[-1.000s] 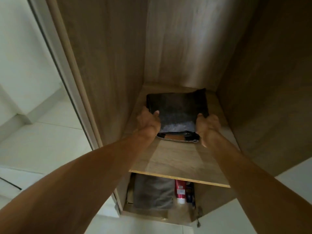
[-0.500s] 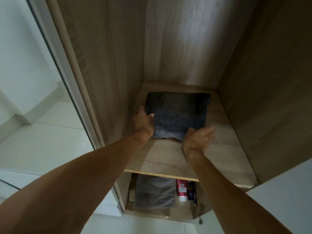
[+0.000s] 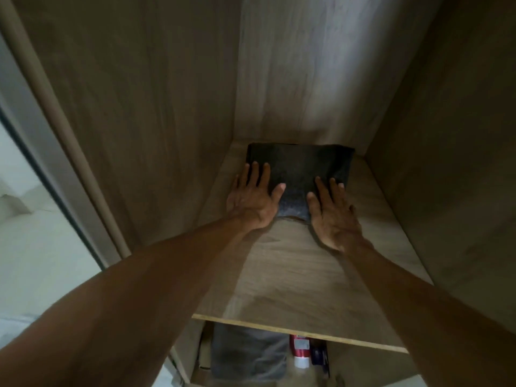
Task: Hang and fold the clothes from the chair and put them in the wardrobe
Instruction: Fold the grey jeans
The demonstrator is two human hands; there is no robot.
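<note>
Dark grey folded garment (image 3: 303,169), flat rectangular bundle, lying at the far end of the wooden wardrobe shelf (image 3: 293,277), against the back panel, nearer the left wall

Your left hand (image 3: 252,199) and right hand (image 3: 332,216) lie flat with straight fingers on the near corners of a folded dark grey garment (image 3: 303,169). The garment sits at the far end of the wooden wardrobe shelf (image 3: 293,277), close to the back panel (image 3: 301,74). Below the shelf's near edge you can see a grey folded cloth (image 3: 248,353), with a red-and-white bottle (image 3: 301,351) just to its right.
</note>
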